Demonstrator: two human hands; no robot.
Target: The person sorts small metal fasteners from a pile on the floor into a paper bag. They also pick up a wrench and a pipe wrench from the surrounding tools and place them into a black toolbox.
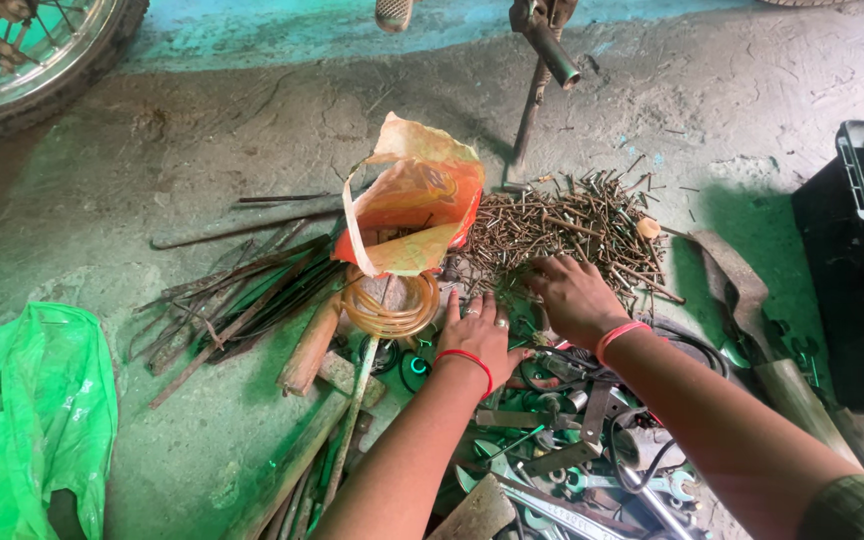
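Item: nail pile (572,225), just ahead of my right hand (574,298); nails point every way. Right fingers curled into its near edge, grasp unclear. Left hand (474,335) flat, open, beside coiled tubing (390,305).

Two hands (474,335) (570,295), one orange bag (417,195), one green bag (27,420), one tubing coil (390,305).

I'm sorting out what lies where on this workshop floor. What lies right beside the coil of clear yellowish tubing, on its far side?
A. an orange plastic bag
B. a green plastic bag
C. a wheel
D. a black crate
A: the orange plastic bag lies just beyond the coil of tubing, its lower edge overlapping the coil, near the left hand.
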